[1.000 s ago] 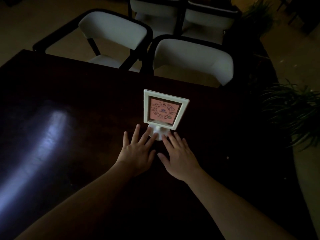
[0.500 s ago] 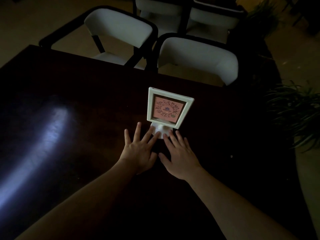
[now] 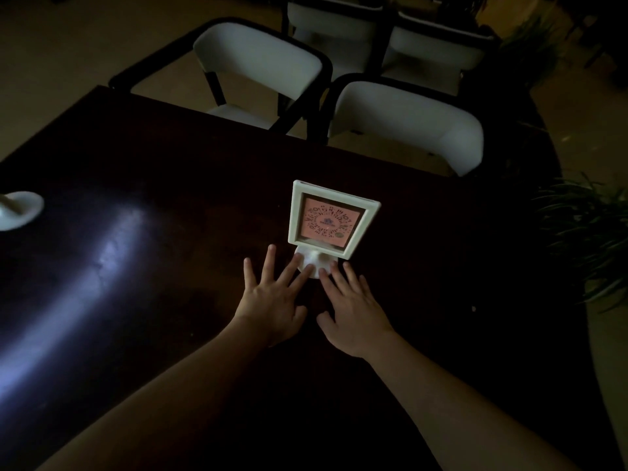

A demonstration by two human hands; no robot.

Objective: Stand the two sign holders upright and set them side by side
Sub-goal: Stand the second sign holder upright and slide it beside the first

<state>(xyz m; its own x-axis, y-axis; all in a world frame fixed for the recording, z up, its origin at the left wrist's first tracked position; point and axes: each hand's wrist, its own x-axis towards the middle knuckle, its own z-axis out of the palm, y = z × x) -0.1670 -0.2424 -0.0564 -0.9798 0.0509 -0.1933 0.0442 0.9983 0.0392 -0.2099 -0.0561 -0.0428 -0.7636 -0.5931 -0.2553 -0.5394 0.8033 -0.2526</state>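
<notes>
A white base [image 3: 18, 209] has appeared far left; both hands [image 3: 272, 302] [image 3: 353, 309], spread flat, seemingly touch the sign holder [image 3: 331, 220].

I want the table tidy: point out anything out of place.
The sign holder stands upright at the hands, fingertips on its base. A white round base lies apart at the table's far left edge, cut off by the picture; it may be the second holder, not beside the first.
</notes>
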